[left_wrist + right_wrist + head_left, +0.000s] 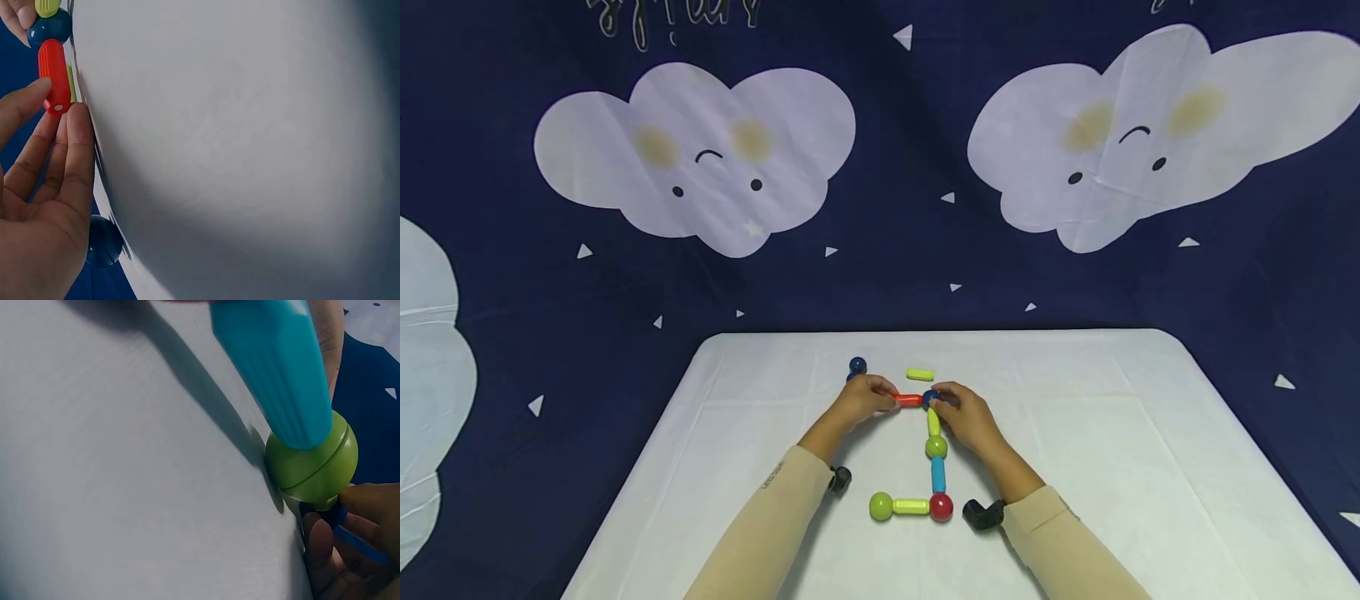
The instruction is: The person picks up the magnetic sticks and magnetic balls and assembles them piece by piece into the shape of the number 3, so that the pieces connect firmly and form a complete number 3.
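Note:
My left hand point(861, 402) pinches a red rod point(55, 75) between thumb and fingers. The rod's far end meets a dark blue ball point(50, 28), which my right hand point(968, 417) holds with thumb and fingertips. From that ball a yellow-green rod point(933, 422) runs toward the near side to a green ball point(312, 465). A light blue rod point(278, 369) links the green ball to a red ball point(941, 506). Leftward from the red ball, another yellow-green rod point(912, 506) ends in a second green ball point(882, 506).
Behind my left hand sits another dark blue ball point(857, 365), with a blue piece partly hidden just below it. A loose yellow-green rod point(920, 374) lies beyond the joined pieces. The white table point(1120, 467) backs onto a dark blue cloth point(910, 287) with printed clouds.

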A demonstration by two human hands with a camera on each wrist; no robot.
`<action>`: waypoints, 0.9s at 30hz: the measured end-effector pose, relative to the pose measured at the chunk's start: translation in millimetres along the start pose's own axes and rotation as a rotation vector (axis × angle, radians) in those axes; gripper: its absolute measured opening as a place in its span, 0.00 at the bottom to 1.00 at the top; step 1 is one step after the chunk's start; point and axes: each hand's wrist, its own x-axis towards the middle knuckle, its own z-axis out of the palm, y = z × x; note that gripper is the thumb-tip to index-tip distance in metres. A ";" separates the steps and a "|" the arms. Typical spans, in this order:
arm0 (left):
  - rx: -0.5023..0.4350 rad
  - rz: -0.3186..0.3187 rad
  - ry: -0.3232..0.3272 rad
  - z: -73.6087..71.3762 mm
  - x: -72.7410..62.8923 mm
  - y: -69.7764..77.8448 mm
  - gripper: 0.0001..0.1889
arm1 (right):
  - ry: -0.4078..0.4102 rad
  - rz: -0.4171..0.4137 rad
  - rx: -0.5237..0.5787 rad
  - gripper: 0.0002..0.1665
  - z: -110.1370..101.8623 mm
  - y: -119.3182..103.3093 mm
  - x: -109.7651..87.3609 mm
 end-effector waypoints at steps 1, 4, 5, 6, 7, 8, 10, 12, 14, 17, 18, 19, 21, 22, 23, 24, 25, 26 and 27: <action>-0.001 0.001 -0.003 -0.4 -0.5 0.3 0.09 | 0.000 0.000 -0.005 0.20 0.1 0.3 0.3; -0.009 0.018 -0.008 -2.3 -2.4 1.2 0.10 | -0.005 0.001 -0.004 0.20 0.4 1.1 0.5; -0.016 0.027 -0.005 -3.3 -3.0 1.6 0.10 | -0.006 0.002 0.001 0.21 0.5 1.1 0.6; -0.027 0.035 -0.002 -4.5 -3.5 2.0 0.11 | -0.008 0.003 0.006 0.21 0.6 1.2 0.7; -0.038 0.039 0.005 -5.9 -4.2 2.5 0.11 | -0.009 0.004 0.010 0.21 0.7 1.4 0.8; -0.041 0.047 0.016 -7.5 -4.8 2.8 0.12 | -0.009 0.004 0.013 0.21 0.7 1.5 0.9; -0.055 0.061 0.044 -11.5 -5.8 3.7 0.13 | -0.011 0.008 0.018 0.21 0.7 1.5 1.1; -0.078 0.077 0.079 -15.9 -6.3 4.2 0.13 | -0.013 0.013 0.019 0.21 0.7 1.3 1.0; -0.096 0.101 0.124 -20.6 -6.5 4.0 0.13 | -0.014 0.019 0.019 0.21 0.6 1.1 0.9; -0.137 0.118 0.185 -27.0 -6.2 2.4 0.13 | -0.015 0.023 0.023 0.21 0.6 0.7 0.6; -0.145 0.118 0.200 -29.0 -6.4 1.7 0.13 | -0.016 0.025 0.025 0.21 0.5 0.6 0.6; -0.142 0.120 0.219 -30.9 -6.5 0.9 0.13 | -0.016 0.026 0.023 0.21 0.6 0.7 0.6; -0.144 0.117 0.243 -34.0 -6.6 -1.1 0.14 | -0.016 0.024 0.018 0.21 0.6 0.6 0.7; -0.142 0.116 0.255 -35.6 -6.4 -2.2 0.14 | -0.015 0.023 0.011 0.21 0.6 0.7 0.9; -0.139 0.113 0.266 -37.1 -6.6 -3.1 0.14 | -0.014 0.021 0.002 0.21 0.6 0.7 1.0; -0.134 0.111 0.277 -38.4 -6.6 -4.4 0.13 | -0.012 0.020 -0.008 0.21 0.7 0.9 1.2; -0.131 0.110 0.288 -39.7 -6.4 -5.6 0.13 | -0.010 0.018 -0.016 0.21 0.7 1.1 1.4; -0.129 0.104 0.297 -41.0 -6.2 -6.9 0.13 | -0.007 0.016 -0.023 0.21 0.7 1.0 1.5; -0.123 0.096 0.309 -42.3 -6.1 -8.3 0.13 | -0.007 0.017 -0.025 0.21 0.8 1.1 1.6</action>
